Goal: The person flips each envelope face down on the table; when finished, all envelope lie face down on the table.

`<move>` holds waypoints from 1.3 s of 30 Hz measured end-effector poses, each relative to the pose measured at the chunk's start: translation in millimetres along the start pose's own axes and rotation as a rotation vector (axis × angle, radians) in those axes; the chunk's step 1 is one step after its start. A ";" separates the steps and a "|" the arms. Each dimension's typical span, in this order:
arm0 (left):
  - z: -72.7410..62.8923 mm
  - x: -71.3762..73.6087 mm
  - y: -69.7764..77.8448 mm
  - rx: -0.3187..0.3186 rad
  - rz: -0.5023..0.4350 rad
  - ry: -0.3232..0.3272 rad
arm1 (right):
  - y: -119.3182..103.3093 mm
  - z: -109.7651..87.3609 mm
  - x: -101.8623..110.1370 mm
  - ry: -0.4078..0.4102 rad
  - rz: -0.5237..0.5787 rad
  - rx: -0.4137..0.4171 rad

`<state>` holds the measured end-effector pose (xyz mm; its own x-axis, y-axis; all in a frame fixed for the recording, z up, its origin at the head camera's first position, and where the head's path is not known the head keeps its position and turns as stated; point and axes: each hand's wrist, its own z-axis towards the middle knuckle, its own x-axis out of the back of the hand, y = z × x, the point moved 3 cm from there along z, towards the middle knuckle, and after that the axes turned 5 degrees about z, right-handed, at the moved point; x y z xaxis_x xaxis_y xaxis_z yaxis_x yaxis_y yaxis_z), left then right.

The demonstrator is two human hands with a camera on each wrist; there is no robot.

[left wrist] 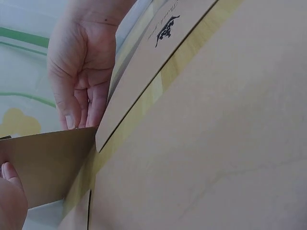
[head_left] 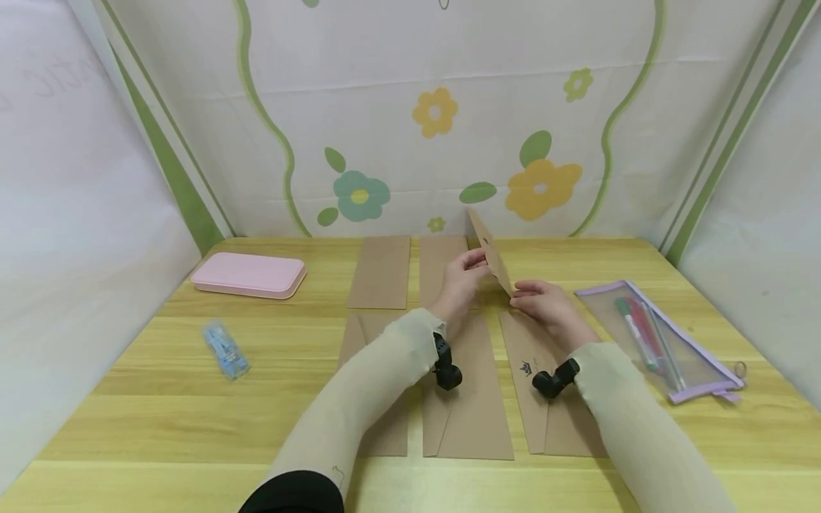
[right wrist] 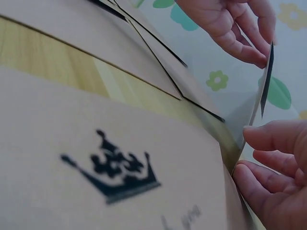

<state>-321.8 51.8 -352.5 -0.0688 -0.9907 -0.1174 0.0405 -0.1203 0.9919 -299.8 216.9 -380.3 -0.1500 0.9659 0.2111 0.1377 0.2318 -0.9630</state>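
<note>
Just right of centre in the head view, a brown envelope stands tilted, seen nearly edge-on, its visible length slanting from upper left down to lower right. It lies between the two hands: the left hand pinches it partway along its left side, fingers drawn in close, while the right hand has thumb and fingers pressed together on its lower right end, so the right is nearer that low corner. Below that corner in the frame lies a crown-printed envelope. Whether the corner touches the counter I cannot tell.
</note>
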 end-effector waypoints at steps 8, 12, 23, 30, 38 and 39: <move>2.3 2.5 8.4 -0.045 0.091 -0.068 | -2.3 2.0 -15.7 -0.030 0.014 0.025; -0.5 2.0 14.3 -0.043 0.102 -0.110 | -3.1 2.7 -22.6 -0.032 0.012 0.015; -2.0 -0.6 25.2 0.012 0.154 -0.152 | -6.5 2.5 -27.1 0.012 0.005 0.011; 0.6 -1.7 24.9 0.007 0.175 -0.155 | -19.6 -4.4 -29.7 0.132 -0.040 0.175; 0.1 -3.4 25.6 -0.006 0.210 -0.152 | -31.3 -12.9 -35.3 0.308 -0.082 0.288; -0.2 -3.6 25.4 -0.007 0.216 -0.152 | -31.7 -13.8 -36.3 0.325 -0.080 0.304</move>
<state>-320.3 52.3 -326.8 -0.2065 -0.9726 0.1063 0.0778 0.0920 0.9927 -285.2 176.1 -355.1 0.1739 0.9435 0.2822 -0.1629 0.3101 -0.9366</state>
